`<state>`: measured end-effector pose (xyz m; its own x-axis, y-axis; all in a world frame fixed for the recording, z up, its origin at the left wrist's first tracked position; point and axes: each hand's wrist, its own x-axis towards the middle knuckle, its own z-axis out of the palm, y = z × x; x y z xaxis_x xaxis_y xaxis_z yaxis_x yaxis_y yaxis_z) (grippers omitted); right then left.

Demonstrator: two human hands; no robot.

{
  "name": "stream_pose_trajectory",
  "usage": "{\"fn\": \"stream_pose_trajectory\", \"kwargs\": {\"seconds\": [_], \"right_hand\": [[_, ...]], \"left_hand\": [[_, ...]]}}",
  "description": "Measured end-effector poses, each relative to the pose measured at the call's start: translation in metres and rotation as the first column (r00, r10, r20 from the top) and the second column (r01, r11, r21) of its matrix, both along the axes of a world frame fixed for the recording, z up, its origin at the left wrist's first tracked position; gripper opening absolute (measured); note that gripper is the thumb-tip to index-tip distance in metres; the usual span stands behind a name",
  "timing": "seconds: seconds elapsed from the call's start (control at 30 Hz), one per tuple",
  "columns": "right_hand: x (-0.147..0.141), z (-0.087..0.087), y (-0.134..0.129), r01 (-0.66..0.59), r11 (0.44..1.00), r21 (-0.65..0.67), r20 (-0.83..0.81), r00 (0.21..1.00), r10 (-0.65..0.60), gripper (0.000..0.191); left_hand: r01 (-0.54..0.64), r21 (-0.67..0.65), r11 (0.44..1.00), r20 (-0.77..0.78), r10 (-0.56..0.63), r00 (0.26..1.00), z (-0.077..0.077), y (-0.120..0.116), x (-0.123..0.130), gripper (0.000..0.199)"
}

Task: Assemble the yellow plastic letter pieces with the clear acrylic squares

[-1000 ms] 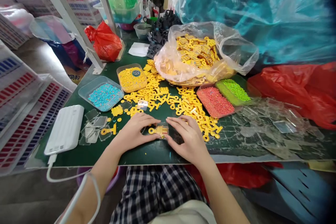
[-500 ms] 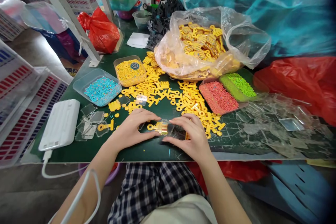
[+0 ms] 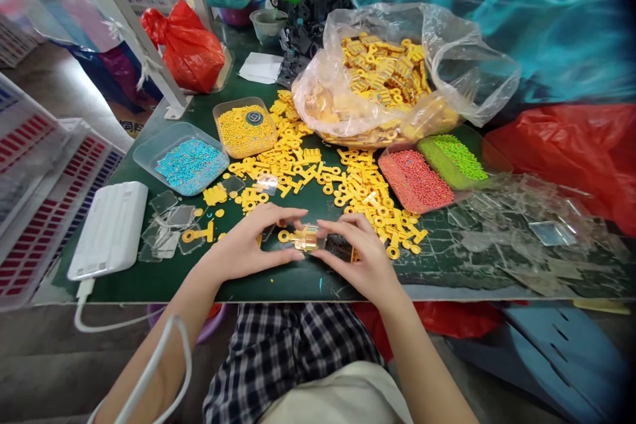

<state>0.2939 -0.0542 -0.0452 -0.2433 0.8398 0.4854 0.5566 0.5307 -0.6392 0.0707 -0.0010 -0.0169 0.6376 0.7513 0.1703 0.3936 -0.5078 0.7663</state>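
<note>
Near the table's front edge, a small yellow plastic piece [image 3: 300,239] with a ring at its left end and coloured bands in its frame is between my hands. My left hand [image 3: 248,242] pinches it with the thumb below and the fingers above. Thumb and fingers of my right hand [image 3: 365,255] close on the right end of the piece, at a clear plastic cover [image 3: 320,238] lying over it. Loose yellow parts [image 3: 365,189] are heaped just beyond my hands. Clear square plates [image 3: 171,225] are scattered to the left.
Trays of blue beads [image 3: 191,164], yellow beads [image 3: 243,129], red beads [image 3: 415,179] and green beads [image 3: 460,156] stand around the heap. A clear bag [image 3: 318,103] of yellow parts sits behind. A white power bank [image 3: 109,228] with a cable lies left; more clear plates [image 3: 521,225] lie right.
My right hand's fingertips have come left, closing onto the clear cover and the yellow piece's right end. The left hand keeps nearly the same place. The whole view has shifted slightly.
</note>
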Motion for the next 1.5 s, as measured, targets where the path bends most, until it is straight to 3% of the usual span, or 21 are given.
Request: {"fn": "stream_pose_trajectory", "kwargs": {"seconds": [0.13,0.27,0.4,0.53,0.73,0.97,1.17,1.33,1.5], "right_hand": [[-0.002,0.002,-0.002,-0.078,0.993,-0.091,-0.081,0.994,0.071,0.032],[-0.005,0.005,-0.004,-0.063,0.974,-0.219,-0.242,0.970,0.009,0.028],[-0.007,0.004,-0.004,-0.025,0.953,-0.301,-0.295,0.953,-0.068,0.022],[-0.008,0.001,-0.001,0.038,0.967,-0.252,-0.179,0.980,-0.085,0.024],[-0.004,0.001,-0.001,0.064,0.997,-0.053,0.220,0.974,-0.051,0.035],[-0.001,0.001,-0.001,0.073,0.997,-0.021,0.351,0.935,-0.061,0.039],[0.006,0.000,-0.002,0.089,0.996,-0.029,0.392,0.917,-0.071,0.030],[0.007,0.002,-0.001,0.092,0.996,-0.016,0.404,0.912,-0.077,0.027],[0.007,0.002,0.002,0.120,0.987,-0.104,0.386,0.920,-0.071,0.022]], "left_hand": [[-0.008,-0.059,0.998,0.049,0.011,0.999,-0.001,-0.002,0.002,0.031],[0.026,-0.155,0.988,0.048,-0.019,0.999,-0.002,-0.004,0.005,0.040],[0.055,-0.066,0.996,-0.009,-0.056,0.998,-0.004,-0.003,0.004,0.042],[0.035,0.116,0.993,-0.144,-0.018,0.989,-0.008,0.002,0.001,0.040],[0.026,0.315,0.949,-0.320,0.080,0.944,-0.012,0.006,0.001,0.042],[0.036,0.306,0.951,-0.367,0.083,0.927,-0.016,0.006,0.002,0.044],[0.015,0.268,0.963,-0.351,0.084,0.933,-0.019,0.005,0.000,0.052],[0.025,0.182,0.983,-0.338,0.038,0.941,-0.016,0.005,-0.003,0.037],[0.045,0.149,0.988,-0.365,0.013,0.931,-0.012,0.009,-0.001,0.036]]}}
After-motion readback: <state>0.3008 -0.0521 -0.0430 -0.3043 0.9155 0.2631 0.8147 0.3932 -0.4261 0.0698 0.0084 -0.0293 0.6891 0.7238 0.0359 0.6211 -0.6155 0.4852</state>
